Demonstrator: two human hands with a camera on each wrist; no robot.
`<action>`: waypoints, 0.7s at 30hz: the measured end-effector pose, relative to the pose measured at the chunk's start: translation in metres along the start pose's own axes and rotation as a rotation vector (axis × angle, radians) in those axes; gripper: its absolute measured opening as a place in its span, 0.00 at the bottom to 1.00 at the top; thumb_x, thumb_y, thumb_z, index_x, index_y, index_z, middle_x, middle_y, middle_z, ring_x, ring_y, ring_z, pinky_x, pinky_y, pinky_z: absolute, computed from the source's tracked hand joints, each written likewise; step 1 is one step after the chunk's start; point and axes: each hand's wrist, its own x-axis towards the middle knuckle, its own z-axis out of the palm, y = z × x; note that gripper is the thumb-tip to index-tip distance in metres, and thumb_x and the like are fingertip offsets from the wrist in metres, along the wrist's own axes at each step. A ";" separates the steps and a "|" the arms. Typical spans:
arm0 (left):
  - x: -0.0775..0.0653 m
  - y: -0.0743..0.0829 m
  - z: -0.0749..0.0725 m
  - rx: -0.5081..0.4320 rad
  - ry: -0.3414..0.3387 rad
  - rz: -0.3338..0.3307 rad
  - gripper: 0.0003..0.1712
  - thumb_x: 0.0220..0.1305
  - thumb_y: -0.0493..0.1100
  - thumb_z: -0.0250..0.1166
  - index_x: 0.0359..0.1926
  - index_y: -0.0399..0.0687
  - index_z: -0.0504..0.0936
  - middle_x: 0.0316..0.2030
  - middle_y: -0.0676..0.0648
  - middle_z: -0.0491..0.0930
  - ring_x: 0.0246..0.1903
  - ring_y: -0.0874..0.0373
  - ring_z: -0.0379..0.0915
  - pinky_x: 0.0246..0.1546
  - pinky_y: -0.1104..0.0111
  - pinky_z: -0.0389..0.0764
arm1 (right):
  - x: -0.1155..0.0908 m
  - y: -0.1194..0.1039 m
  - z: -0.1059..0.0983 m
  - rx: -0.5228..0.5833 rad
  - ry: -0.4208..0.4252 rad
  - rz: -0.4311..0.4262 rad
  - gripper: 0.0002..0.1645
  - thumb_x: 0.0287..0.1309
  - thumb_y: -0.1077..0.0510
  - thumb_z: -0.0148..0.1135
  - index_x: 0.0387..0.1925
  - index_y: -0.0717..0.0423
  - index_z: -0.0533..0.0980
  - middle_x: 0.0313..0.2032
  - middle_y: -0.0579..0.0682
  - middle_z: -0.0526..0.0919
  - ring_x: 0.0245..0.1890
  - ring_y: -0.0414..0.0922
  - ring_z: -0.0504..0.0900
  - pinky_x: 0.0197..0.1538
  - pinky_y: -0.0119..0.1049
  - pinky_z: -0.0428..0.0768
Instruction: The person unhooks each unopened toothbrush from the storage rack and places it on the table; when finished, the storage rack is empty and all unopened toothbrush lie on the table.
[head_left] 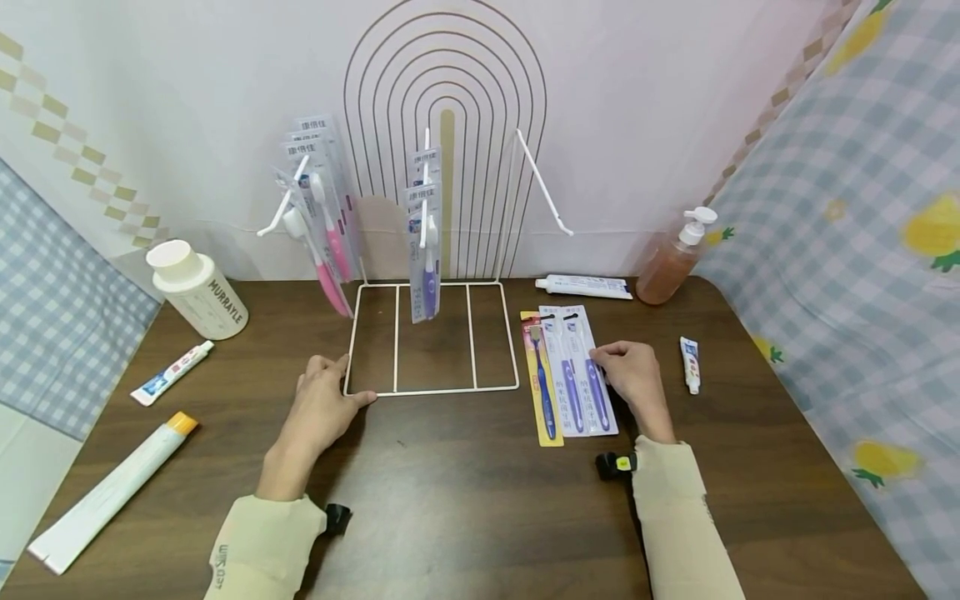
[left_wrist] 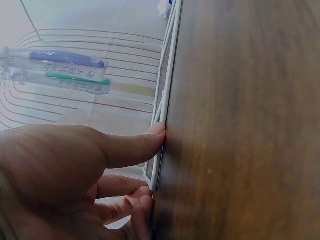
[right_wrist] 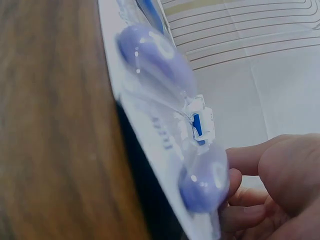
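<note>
A white wire display rack (head_left: 435,392) stands on the table, and my left hand (head_left: 318,408) holds its front left corner. In the left wrist view the thumb (left_wrist: 135,147) lies on the front bar, with the other fingers curled at the corner. My right hand (head_left: 633,375) pinches the right edge of a packaged purple toothbrush (head_left: 596,392); a dark gap under this pack shows in the right wrist view. Left of it lie another packaged purple toothbrush (head_left: 570,396) and a blue toothbrush on a yellow card (head_left: 545,392).
Packaged pink toothbrushes (head_left: 326,267) hang on the rack's left hook, purple ones (head_left: 429,283) on the middle hook. The right hook (head_left: 543,183) is bare. Toothpaste tubes (head_left: 585,287), (head_left: 692,367), (head_left: 172,373), a large tube (head_left: 112,492), a white bottle (head_left: 202,292) and a pump bottle (head_left: 667,267) lie or stand around.
</note>
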 end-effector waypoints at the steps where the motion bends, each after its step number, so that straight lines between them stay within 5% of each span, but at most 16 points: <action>1: 0.001 -0.003 0.001 0.004 0.004 0.006 0.52 0.74 0.50 0.79 0.85 0.26 0.66 0.67 0.25 0.70 0.58 0.32 0.68 0.65 0.37 0.75 | 0.000 0.000 0.001 -0.006 0.004 0.001 0.22 0.82 0.50 0.67 0.60 0.64 0.90 0.53 0.61 0.91 0.44 0.47 0.84 0.43 0.35 0.79; 7: 0.005 -0.012 0.005 0.012 0.006 0.022 0.52 0.74 0.51 0.79 0.85 0.26 0.65 0.68 0.26 0.70 0.58 0.33 0.68 0.64 0.37 0.75 | -0.001 0.002 0.002 -0.017 0.016 -0.003 0.22 0.82 0.49 0.66 0.59 0.64 0.90 0.57 0.63 0.91 0.48 0.51 0.84 0.47 0.37 0.77; 15: -0.005 0.010 -0.007 -0.008 -0.039 -0.040 0.51 0.77 0.48 0.77 0.85 0.25 0.64 0.70 0.24 0.68 0.62 0.28 0.66 0.69 0.35 0.73 | -0.001 0.003 0.002 -0.018 0.023 0.003 0.22 0.81 0.49 0.67 0.57 0.64 0.90 0.57 0.63 0.91 0.50 0.53 0.84 0.50 0.40 0.77; 21: -0.001 0.004 -0.003 -0.006 -0.024 -0.021 0.51 0.76 0.48 0.78 0.85 0.25 0.64 0.69 0.25 0.69 0.62 0.29 0.67 0.70 0.35 0.73 | 0.000 0.004 0.001 -0.007 0.032 0.001 0.21 0.80 0.50 0.68 0.56 0.63 0.91 0.51 0.60 0.91 0.46 0.51 0.84 0.45 0.38 0.78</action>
